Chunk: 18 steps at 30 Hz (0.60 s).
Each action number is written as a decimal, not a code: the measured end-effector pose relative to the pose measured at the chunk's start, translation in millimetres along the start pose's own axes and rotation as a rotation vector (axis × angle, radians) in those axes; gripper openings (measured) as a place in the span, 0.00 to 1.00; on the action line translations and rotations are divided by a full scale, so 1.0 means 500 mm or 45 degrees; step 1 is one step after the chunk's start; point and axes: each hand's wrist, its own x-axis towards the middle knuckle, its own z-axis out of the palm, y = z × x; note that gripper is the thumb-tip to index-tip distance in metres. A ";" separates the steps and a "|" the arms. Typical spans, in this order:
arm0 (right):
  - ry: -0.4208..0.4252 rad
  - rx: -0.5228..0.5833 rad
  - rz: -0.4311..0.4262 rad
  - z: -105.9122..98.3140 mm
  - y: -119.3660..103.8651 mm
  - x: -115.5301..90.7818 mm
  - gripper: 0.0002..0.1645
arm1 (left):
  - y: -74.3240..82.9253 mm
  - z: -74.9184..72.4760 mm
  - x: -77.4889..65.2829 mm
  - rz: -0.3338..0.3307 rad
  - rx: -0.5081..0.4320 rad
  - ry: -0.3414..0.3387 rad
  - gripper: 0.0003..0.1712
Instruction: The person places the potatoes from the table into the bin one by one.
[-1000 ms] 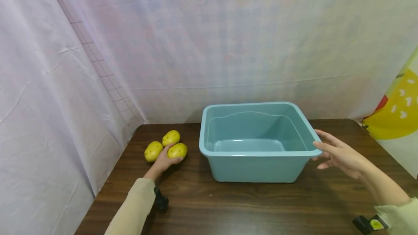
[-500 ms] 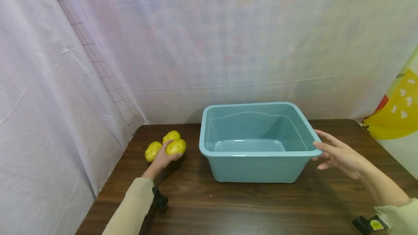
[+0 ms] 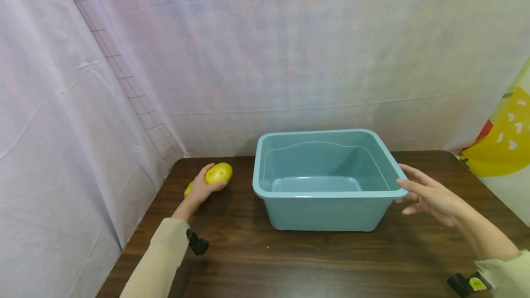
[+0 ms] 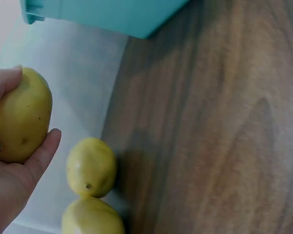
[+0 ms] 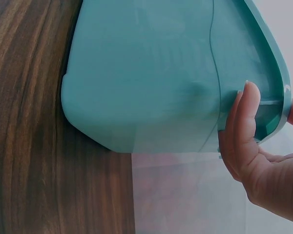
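A yellow potato (image 3: pixel 219 173) with small dark eyes is gripped in my left hand (image 3: pixel 199 191), thumb on one side and fingers on the other. In the left wrist view the held potato (image 4: pixel 23 117) is lifted off the table, while two more, a nearer potato (image 4: pixel 90 168) and a lower potato (image 4: pixel 92 217), lie together on the wood. The head view shows only a sliver of one resting potato (image 3: pixel 188 189) behind the hand. My right hand (image 3: pixel 432 200) holds the right rim of a blue-green plastic tub (image 3: pixel 327 213), thumb over the edge, fingers under it against the outer wall.
The tub stands upright on a dark wood-grain table (image 3: pixel 265 266), with nothing inside it. White cloth (image 3: pixel 290 59) hangs behind the table and along its left side. A yellow patterned cloth (image 3: pixel 503 146) is at the far right.
My left hand has lifted the potato from the group and moved it slightly up and left, covering the resting potatoes in the head view. The right hand and the tub have stayed still.
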 end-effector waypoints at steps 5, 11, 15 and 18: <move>0.016 -0.023 0.016 0.001 -0.001 0.000 0.32 | 0.017 -0.016 0.004 0.000 -0.037 0.008 0.44; 0.005 0.001 0.003 -0.001 0.003 0.002 0.30 | 0.041 -0.031 0.003 -0.046 -0.054 -0.020 0.45; -0.006 0.028 -0.012 -0.001 0.006 0.002 0.30 | 0.060 -0.040 -0.003 -0.083 -0.068 -0.041 0.45; -0.008 0.024 -0.017 -0.001 0.006 0.002 0.30 | 0.076 -0.045 -0.006 -0.083 -0.082 -0.062 0.44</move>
